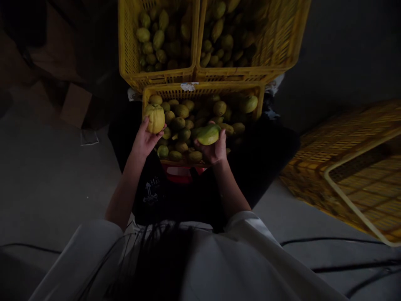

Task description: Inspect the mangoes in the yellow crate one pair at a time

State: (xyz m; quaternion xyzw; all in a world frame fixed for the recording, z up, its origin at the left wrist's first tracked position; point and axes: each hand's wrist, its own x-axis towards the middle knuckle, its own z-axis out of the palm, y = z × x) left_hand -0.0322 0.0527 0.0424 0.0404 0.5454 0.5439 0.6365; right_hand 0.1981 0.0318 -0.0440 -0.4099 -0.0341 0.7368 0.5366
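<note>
My left hand (145, 141) is closed around a blocky, ribbed yellow fruit (156, 118) over the left side of the nearest yellow crate (219, 85). In my right hand (217, 150) lies a longer, smooth green fruit (208, 134), tilted, its left end tapering. Both look like citrus, though the dim light hides the exact kind. Below my hands the crate holds many green and yellowish fruits (181, 110) of mixed sizes. The fingertips of my right hand are partly hidden behind its fruit.
Beyond the near crate stand two larger yellow crates, a left one (125, 50) and a right one (282, 46), with similar fruit inside. Another yellow crate (313, 167) is at the right. A cardboard piece (75, 105) lies at the left. Dark cables (332, 239) run along the floor.
</note>
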